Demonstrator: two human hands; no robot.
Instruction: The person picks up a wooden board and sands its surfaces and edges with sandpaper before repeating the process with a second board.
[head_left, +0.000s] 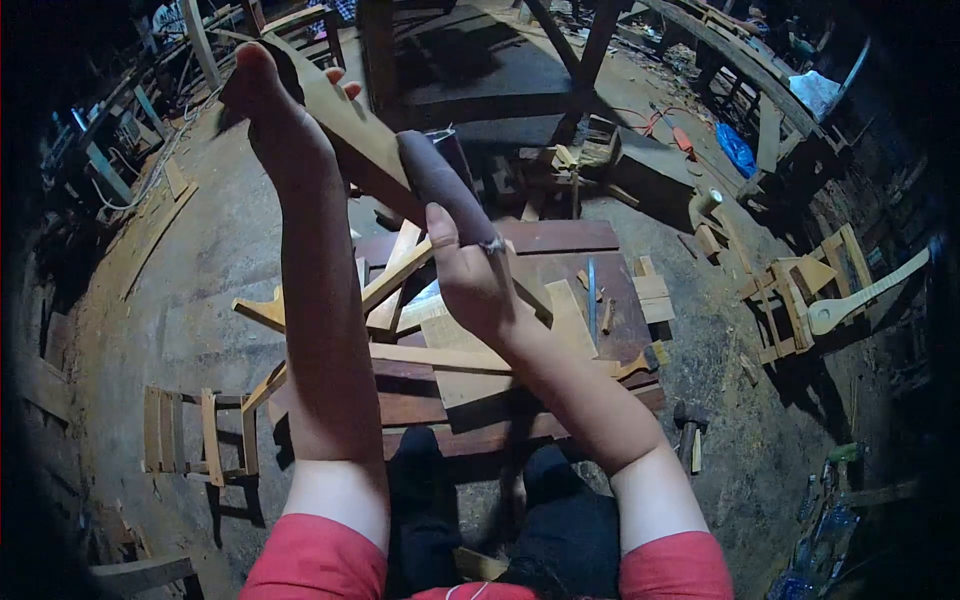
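Note:
My left hand [280, 100] is wrapped round the upper end of a long wooden piece [365, 140], raised at a slant in front of me. Dark, rounded and rough-looking, a sanding block [440, 185] touches the lower part of that wood. My right hand [468, 270] closes round the block's lower end, its thumb pointing up along it. Beneath both hands is a low reddish-brown table [560, 238], with a flat light board [470, 380] and several wooden strips [400, 275] lying across it.
A hammer [690, 425] stands right of the table. Small wooden frames [215, 440] lie at the left; another frame [800, 300] with a pale wooden spoon-shaped piece [865, 295] is at the right. Farther back are a dark bench [470, 70], an orange tool [682, 140] and a blue bag [735, 150].

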